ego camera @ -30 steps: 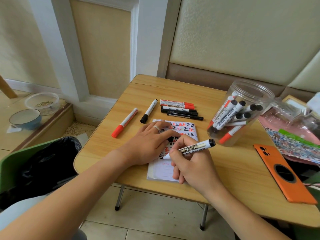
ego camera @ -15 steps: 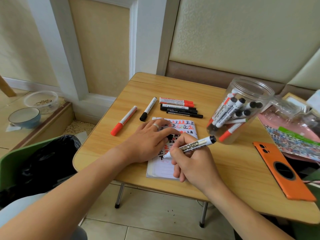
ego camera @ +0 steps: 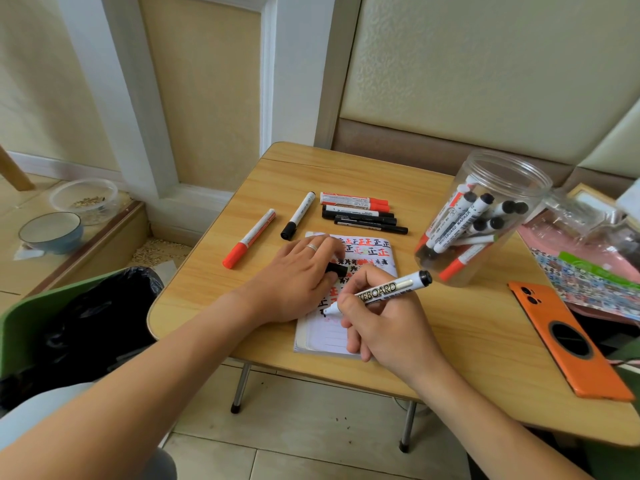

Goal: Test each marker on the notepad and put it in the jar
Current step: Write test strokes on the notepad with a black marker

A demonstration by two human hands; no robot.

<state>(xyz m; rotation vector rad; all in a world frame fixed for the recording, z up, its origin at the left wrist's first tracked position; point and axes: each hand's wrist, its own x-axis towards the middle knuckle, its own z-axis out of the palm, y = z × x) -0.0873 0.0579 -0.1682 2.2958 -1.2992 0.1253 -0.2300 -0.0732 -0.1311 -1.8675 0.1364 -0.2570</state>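
Single head-mounted wide-angle view, angled forward and down, close over the table (ego camera: pixel 450 341); both forearms enter from the lower edge.

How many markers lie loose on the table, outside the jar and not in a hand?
6. A red-capped marker lies farthest left, a black-capped marker beside it, and four lie stacked behind the notepad: one red, three black. None seems hidden.
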